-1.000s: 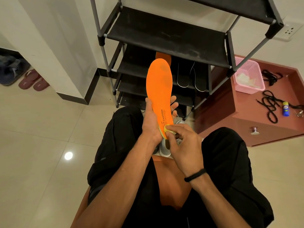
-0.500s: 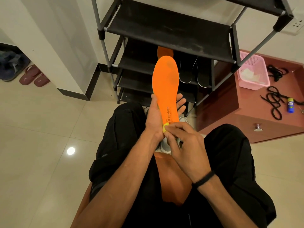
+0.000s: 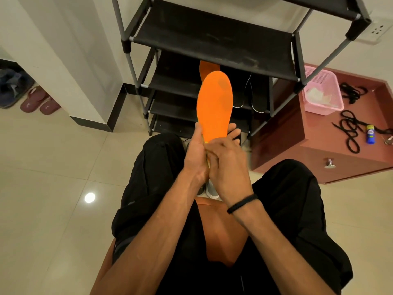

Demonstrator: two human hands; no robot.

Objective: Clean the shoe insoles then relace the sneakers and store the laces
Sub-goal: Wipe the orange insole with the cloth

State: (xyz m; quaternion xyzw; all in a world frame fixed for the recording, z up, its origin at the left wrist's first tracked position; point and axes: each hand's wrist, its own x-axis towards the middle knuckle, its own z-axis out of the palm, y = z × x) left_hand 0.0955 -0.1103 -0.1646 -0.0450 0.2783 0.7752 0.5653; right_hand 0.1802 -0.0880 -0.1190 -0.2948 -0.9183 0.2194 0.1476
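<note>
Holding an orange insole upright over the lap

Writing: none readable; the label on the small blue bottle (image 3: 370,134) is too small to tell. Orange insole (image 3: 214,105): toe up, in front of the black shoe rack (image 3: 212,39). Left hand (image 3: 196,156): thumb on the insole's left edge, fingers wrapped behind, gripping it. Right hand (image 3: 228,165): laid over the heel end, fingers curled against it; whether they pinch anything cannot be told. Black laces (image 3: 348,133): loose on the reddish cabinet (image 3: 319,154), beside the pink basket (image 3: 323,92).
</note>
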